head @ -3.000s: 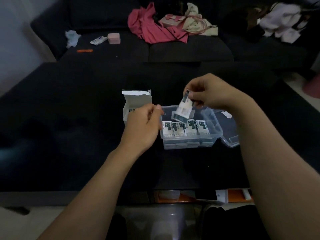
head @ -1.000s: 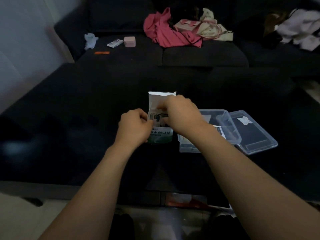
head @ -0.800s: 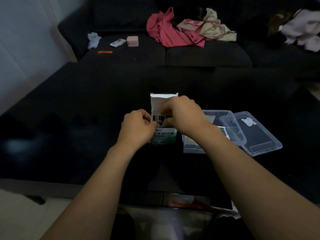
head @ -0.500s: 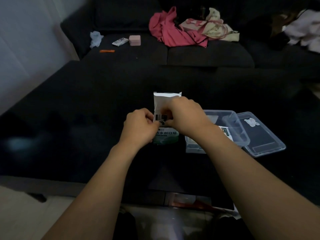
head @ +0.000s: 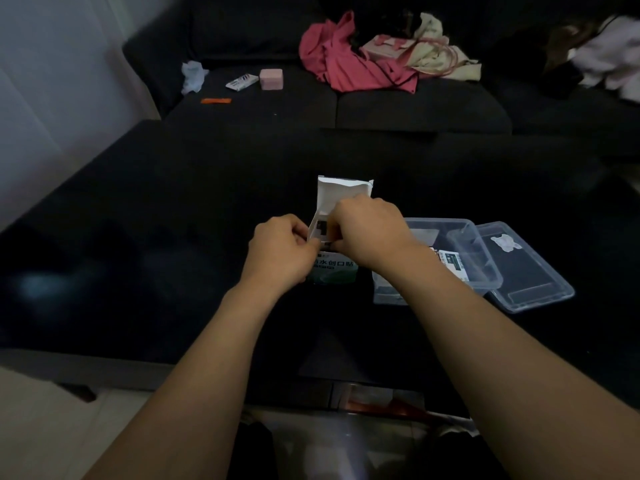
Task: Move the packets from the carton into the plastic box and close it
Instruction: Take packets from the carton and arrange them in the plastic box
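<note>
Head view: the small white-and-green cardboard carton (head: 335,268) stands upright on the black glossy bench (head: 173,237), flap raised. The left hand (head: 281,252) grips its side; the right hand (head: 367,233) reaches curled fingers into its mouth. Just right sits the clear plastic box (head: 460,244), its clear lid (head: 530,271) lying beside it.

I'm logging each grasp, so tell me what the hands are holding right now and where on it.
The left hand grips the carton at its upper left edge. The right hand has fingers in its open top; whether they pinch a packet cannot be told.
</note>
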`<state>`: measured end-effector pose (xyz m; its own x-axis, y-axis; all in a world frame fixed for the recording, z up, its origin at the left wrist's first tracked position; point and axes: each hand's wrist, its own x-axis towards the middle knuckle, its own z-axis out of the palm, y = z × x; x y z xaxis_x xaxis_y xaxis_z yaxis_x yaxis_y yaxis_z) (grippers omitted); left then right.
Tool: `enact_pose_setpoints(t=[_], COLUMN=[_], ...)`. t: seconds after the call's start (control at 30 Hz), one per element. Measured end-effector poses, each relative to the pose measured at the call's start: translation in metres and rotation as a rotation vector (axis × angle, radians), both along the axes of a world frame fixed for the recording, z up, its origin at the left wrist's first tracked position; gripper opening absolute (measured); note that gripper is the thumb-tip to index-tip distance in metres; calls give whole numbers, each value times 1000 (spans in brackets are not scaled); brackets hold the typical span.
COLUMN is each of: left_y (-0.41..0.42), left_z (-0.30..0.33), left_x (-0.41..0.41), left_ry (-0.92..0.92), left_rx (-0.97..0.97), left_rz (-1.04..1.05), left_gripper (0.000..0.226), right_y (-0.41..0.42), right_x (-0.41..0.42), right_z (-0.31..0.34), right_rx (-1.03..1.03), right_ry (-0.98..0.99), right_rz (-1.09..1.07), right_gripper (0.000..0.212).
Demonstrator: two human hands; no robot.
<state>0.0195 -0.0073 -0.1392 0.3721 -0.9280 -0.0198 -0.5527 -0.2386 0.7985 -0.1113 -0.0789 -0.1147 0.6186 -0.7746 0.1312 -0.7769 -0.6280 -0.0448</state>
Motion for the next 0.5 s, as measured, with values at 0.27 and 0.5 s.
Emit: enact_pose_setpoints(t=[0.27, 0.5], left_y=[1, 4], left_z=[1, 6], left_x=[1, 0], left_ry=[-167, -168], left_rx=[-9, -17], left_rz=[68, 84], left_gripper=[11, 20], right_y=[0, -10], right_x=[-3, -42], right_z=[19, 55], right_rx=[19, 300], right_ry=[-129, -597], right_rz=[-13, -48], right_gripper=[8, 4])
